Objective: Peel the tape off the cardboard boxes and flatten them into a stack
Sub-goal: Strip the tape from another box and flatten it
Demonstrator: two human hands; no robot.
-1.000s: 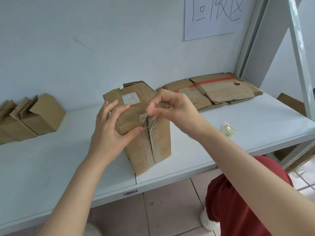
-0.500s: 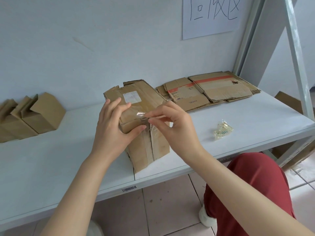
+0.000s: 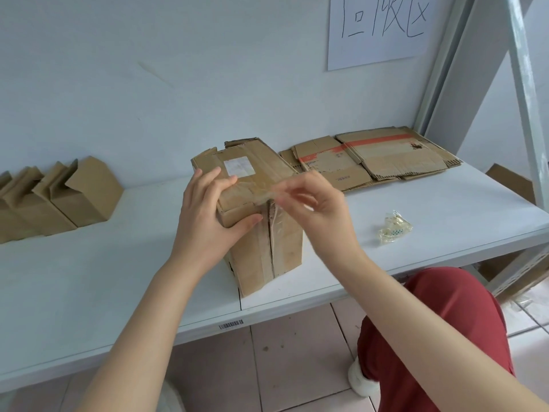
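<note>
Hands (image 3: 208, 217) (image 3: 319, 209) on box (image 3: 258, 263), tape (image 3: 267, 192); white shelf (image 3: 89, 278)

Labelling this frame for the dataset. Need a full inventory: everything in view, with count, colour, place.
taped box: 1, brown, upright, mid-shelf near the front edge
tape strip: 1, clear, partly lifted off the top front edge of the taped box
flattened cardboard: stack of several, brown, one with an orange stripe, back right of shelf
open boxes: at least 3, brown, left end of shelf by the wall
tape wad: 1, clear, right part of shelf
shelf: 1, white
paper sign: 1, white, handwritten, on the wall upper right
barcode label: 1, white, shelf front edge
trousers: red, lower right
left hand: holds the taped box at its top corner
right hand: pinches the tape strip
</note>
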